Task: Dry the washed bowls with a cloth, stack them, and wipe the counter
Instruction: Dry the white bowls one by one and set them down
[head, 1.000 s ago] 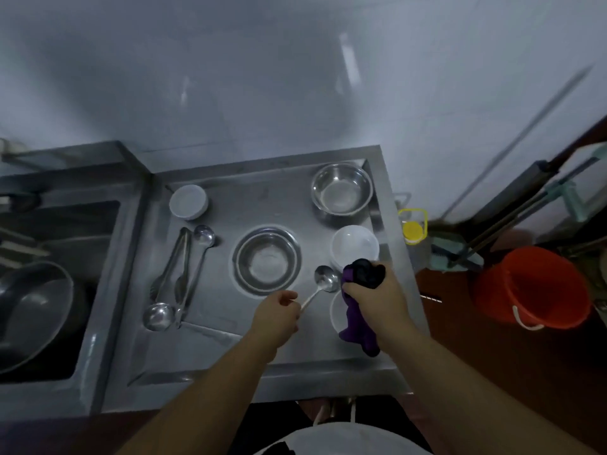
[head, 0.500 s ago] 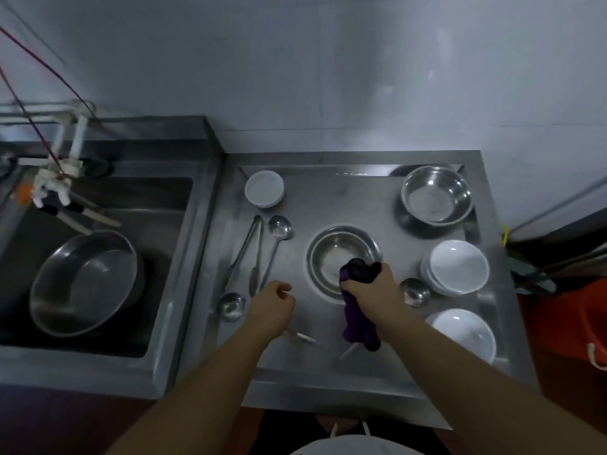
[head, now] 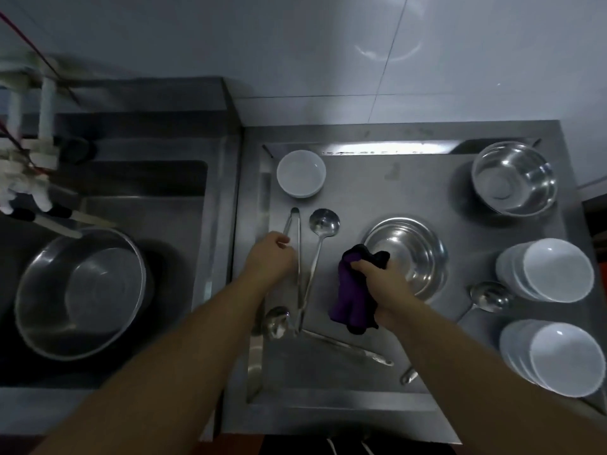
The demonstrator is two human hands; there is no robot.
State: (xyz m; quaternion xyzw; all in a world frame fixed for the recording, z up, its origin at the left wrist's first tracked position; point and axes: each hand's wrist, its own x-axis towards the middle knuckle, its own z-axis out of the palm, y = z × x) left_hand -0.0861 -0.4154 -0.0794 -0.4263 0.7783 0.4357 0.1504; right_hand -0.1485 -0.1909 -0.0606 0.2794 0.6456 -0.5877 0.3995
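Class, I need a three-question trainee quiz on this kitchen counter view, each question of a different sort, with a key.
1. True or false: the right hand grips the bunched purple cloth.
2. Multiple choice: what does the left hand touch? A) the long metal tongs B) the single small white bowl C) the large steel bowl in the sink
3. How many stacks of white bowls stand at the steel counter's right edge?

Key: 1 true; 2 A; 3 two.
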